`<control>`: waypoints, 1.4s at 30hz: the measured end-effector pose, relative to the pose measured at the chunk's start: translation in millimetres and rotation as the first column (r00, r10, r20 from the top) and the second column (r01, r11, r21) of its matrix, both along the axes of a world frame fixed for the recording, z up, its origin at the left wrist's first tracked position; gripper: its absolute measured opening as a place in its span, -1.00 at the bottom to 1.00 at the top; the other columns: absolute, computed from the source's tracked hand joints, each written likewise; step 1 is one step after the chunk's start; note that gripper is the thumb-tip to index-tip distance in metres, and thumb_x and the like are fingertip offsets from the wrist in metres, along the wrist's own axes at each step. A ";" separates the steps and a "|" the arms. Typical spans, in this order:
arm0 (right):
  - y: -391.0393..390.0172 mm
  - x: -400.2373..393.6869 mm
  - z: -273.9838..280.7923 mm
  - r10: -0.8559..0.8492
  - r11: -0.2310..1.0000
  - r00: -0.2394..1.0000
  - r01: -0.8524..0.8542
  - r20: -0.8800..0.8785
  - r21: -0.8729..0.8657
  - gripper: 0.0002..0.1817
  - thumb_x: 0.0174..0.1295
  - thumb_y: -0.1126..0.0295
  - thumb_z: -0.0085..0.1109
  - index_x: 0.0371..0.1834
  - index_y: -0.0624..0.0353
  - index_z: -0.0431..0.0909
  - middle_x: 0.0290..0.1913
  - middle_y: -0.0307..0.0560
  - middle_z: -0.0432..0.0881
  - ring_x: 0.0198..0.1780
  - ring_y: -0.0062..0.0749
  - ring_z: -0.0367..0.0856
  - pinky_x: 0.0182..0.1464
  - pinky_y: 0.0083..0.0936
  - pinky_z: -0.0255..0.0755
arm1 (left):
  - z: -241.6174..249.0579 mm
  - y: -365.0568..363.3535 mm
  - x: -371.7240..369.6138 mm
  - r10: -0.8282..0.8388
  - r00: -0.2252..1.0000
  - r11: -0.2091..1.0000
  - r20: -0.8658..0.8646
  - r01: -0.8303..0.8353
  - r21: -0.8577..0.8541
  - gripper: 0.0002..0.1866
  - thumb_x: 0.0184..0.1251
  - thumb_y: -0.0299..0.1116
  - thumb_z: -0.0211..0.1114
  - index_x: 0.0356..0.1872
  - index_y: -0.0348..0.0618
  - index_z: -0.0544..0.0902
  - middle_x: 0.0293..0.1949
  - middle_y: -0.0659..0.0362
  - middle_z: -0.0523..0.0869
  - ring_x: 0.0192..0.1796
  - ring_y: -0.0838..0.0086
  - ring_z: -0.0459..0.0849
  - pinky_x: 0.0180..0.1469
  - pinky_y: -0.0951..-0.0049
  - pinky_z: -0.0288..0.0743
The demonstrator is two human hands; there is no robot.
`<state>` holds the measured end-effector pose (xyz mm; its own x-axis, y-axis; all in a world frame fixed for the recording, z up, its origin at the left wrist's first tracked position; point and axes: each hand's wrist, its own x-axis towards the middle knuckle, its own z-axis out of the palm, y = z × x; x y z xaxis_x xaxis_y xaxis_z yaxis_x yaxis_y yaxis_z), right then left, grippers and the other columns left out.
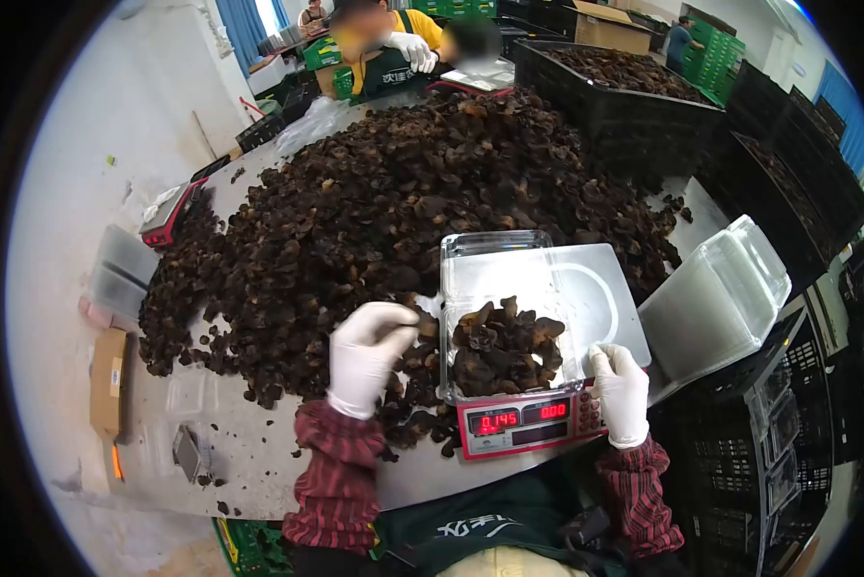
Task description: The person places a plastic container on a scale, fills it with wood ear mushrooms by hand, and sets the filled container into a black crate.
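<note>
On the red and silver digital scale (518, 423) sits a clear plastic box (447, 288) holding a clump of dark dried wood ear mushrooms (509, 348). Red digits on the display read 0.145 and 0.00. My left hand (366, 358), in a white glove, is left of the box, its thumb and fingertips brought together beside the mushroom heap; whatever is between them cannot be made out. At the right edge of the scale's plate is my gloved right hand (624, 396), fingers curled and pinched, with their contact partly hidden.
A large heap of wood ears (374, 212) spreads over the metal table (259, 471). Stacked clear boxes (720, 288) stand at the right. Behind are a black crate (624, 115) of mushrooms and a co-worker's gloved hand (413, 50). Another scale (170, 213) is at far left.
</note>
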<state>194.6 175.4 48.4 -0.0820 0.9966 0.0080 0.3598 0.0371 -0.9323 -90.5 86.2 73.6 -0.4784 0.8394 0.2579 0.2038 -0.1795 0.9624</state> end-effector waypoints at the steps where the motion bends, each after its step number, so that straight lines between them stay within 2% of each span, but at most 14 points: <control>1: -0.5 -2.8 2.0 0.003 1.000 1.000 -0.003 -0.003 -0.015 -0.77 0.32 0.36 0.14 -0.12 0.32 0.59 -0.39 -0.20 0.63 -0.59 -0.71 0.42 -0.51 -0.72 0.35 | 12.6 4.9 21.4 -0.070 0.998 0.997 0.006 0.069 0.027 -0.81 0.10 -0.70 0.28 -0.27 -0.24 0.66 -0.26 0.22 0.66 -0.21 0.58 0.63 -0.14 0.59 0.51; 2: -1.4 -5.3 3.7 0.006 0.999 1.000 -0.006 -0.006 -0.032 -0.76 0.32 0.36 0.14 -0.11 0.32 0.59 -0.39 -0.20 0.63 -0.59 -0.71 0.42 -0.51 -0.72 0.35 | 22.7 11.2 35.6 -0.090 0.922 0.991 -0.377 0.120 0.055 -0.78 0.06 -0.68 0.30 -0.25 -0.23 0.67 -0.23 0.17 0.67 -0.20 0.51 0.65 -0.12 0.55 0.52; 3: -2.0 -7.8 5.1 0.013 0.999 1.000 -0.013 -0.008 -0.035 -0.76 0.32 0.36 0.14 -0.11 0.32 0.59 -0.39 -0.20 0.63 -0.59 -0.71 0.42 -0.51 -0.72 0.35 | 24.1 18.9 49.7 -0.168 0.876 0.974 -0.451 0.219 0.063 -0.75 0.02 -0.66 0.32 -0.23 -0.22 0.67 -0.20 0.13 0.68 -0.17 0.42 0.66 -0.09 0.49 0.52; 6: -4.9 -10.0 10.7 0.069 0.998 0.997 -0.069 -0.029 0.012 -0.76 0.32 0.36 0.13 -0.10 0.31 0.59 -0.40 -0.22 0.62 -0.59 -0.73 0.41 -0.51 -0.73 0.34 | 9.8 37.4 70.1 -0.341 0.807 0.930 -0.482 0.365 -0.046 -0.72 0.05 -0.61 0.34 -0.16 -0.21 0.68 -0.02 0.07 0.62 -0.06 0.37 0.64 0.00 0.45 0.51; 9: -6.6 -5.2 16.3 0.052 0.998 0.999 -0.052 0.015 -0.028 -0.75 0.32 0.39 0.11 -0.05 0.36 0.55 -0.40 -0.12 0.65 -0.40 -0.65 0.58 -0.36 -0.69 0.46 | 13.5 24.3 45.2 -0.091 0.842 0.986 -0.532 0.152 0.071 -0.67 0.09 -0.64 0.30 -0.08 -0.18 0.68 0.04 0.09 0.59 -0.08 0.38 0.63 0.02 0.46 0.52; 12: -2.9 0.8 5.7 0.051 0.999 0.999 -0.051 0.009 -0.019 -0.74 0.33 0.37 0.12 -0.05 0.35 0.56 -0.39 -0.13 0.65 -0.39 -0.67 0.58 -0.37 -0.69 0.48 | -37.2 2.1 -1.9 -0.045 0.944 0.986 -0.328 -0.011 -0.167 -0.64 0.08 -0.58 0.34 -0.03 -0.14 0.67 -0.02 0.09 0.60 -0.11 0.45 0.63 0.00 0.47 0.52; 16: -2.2 -3.6 -3.5 -0.004 1.000 0.999 0.003 -0.033 -0.021 -0.79 0.32 0.37 0.14 -0.15 0.31 0.60 -0.47 -0.28 0.57 -0.61 -0.77 0.37 -0.56 -0.75 0.29 | -94.4 -33.1 -0.7 -0.210 0.675 0.931 -0.707 -0.083 -0.355 -0.55 0.01 -0.41 0.42 0.03 0.00 0.63 -0.06 0.05 0.58 -0.06 0.23 0.62 -0.02 0.36 0.52; 18: -3.2 -5.4 -2.7 0.014 0.998 0.994 -0.020 -0.108 -0.058 -0.80 0.32 0.37 0.14 -0.17 0.30 0.60 -0.50 -0.31 0.56 -0.63 -0.79 0.33 -0.59 -0.76 0.22 | -117.0 -41.4 7.8 -0.262 0.719 0.878 -0.643 -0.098 -0.468 -0.63 0.01 -0.45 0.39 -0.07 -0.02 0.65 -0.09 0.08 0.58 -0.07 0.20 0.62 -0.01 0.34 0.51; 19: -2.7 -0.7 -1.6 0.072 0.994 0.997 -0.072 -0.008 -0.086 -0.74 0.33 0.36 0.11 -0.05 0.35 0.56 -0.32 -0.15 0.65 -0.35 -0.69 0.56 -0.39 -0.69 0.49 | -120.8 -43.1 8.4 -0.190 0.770 0.907 -0.609 -0.099 -0.408 -0.73 0.02 -0.52 0.35 -0.19 -0.07 0.67 -0.14 0.10 0.60 -0.11 0.19 0.63 -0.04 0.37 0.53; 23: -4.8 1.0 7.4 0.037 0.991 0.998 -0.042 -0.043 -0.128 -0.75 0.34 0.38 0.09 -0.05 0.35 0.56 -0.32 -0.15 0.65 -0.35 -0.69 0.56 -0.39 -0.69 0.48 | -114.4 -47.5 -11.3 0.106 0.917 0.953 -0.384 -0.204 -0.224 -0.79 0.00 -0.58 0.34 -0.27 -0.22 0.67 -0.35 0.12 0.67 -0.25 0.38 0.67 -0.15 0.48 0.52; 28: -6.5 1.3 6.2 0.047 0.994 0.997 -0.052 -0.054 -0.099 -0.75 0.35 0.38 0.07 -0.05 0.34 0.56 -0.32 -0.15 0.65 -0.34 -0.67 0.58 -0.39 -0.69 0.48 | -48.8 -32.9 10.2 0.189 0.977 0.982 -0.099 -0.189 0.016 -0.73 0.06 -0.73 0.29 -0.18 -0.27 0.67 -0.14 0.13 0.63 -0.15 0.46 0.63 -0.15 0.56 0.52; 32: -7.1 -4.1 0.7 0.060 0.996 0.995 -0.065 -0.077 -0.059 -0.76 0.34 0.39 0.09 -0.05 0.35 0.56 -0.32 -0.13 0.65 -0.34 -0.63 0.60 -0.38 -0.69 0.49 | 7.6 1.1 60.6 0.031 0.865 0.987 -0.501 0.052 0.150 -0.72 0.06 -0.72 0.29 -0.17 -0.23 0.66 -0.12 0.07 0.62 -0.07 0.34 0.62 -0.02 0.48 0.51; 36: -9.6 -4.8 7.0 0.105 0.994 0.995 -0.105 0.001 0.005 -0.74 0.32 0.39 0.12 -0.06 0.36 0.55 -0.33 -0.07 0.65 -0.35 -0.60 0.61 -0.35 -0.64 0.48 | 3.0 44.9 76.5 -0.239 0.458 0.943 -0.856 0.321 -0.091 -0.62 0.11 -0.57 0.25 0.01 -0.08 0.62 -0.07 0.10 0.62 -0.07 0.19 0.56 -0.04 0.29 0.49; 42: -8.2 0.1 -3.5 0.067 0.988 0.996 -0.074 0.052 0.138 -0.82 0.29 0.42 0.18 -0.17 0.32 0.62 -0.39 -0.19 0.65 -0.43 -0.75 0.51 -0.41 -0.73 0.41 | 20.4 37.1 62.9 -0.071 0.734 0.986 -0.675 0.153 0.064 -0.72 0.20 -0.62 0.22 -0.08 -0.15 0.68 -0.13 0.09 0.67 -0.08 0.32 0.65 -0.04 0.46 0.52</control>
<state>194.7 167.2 45.0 -0.1559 0.9776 0.1413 0.3952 0.1928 -0.8981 -27.6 123.3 94.1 -0.0518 0.8228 0.5660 0.7588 -0.3360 0.5579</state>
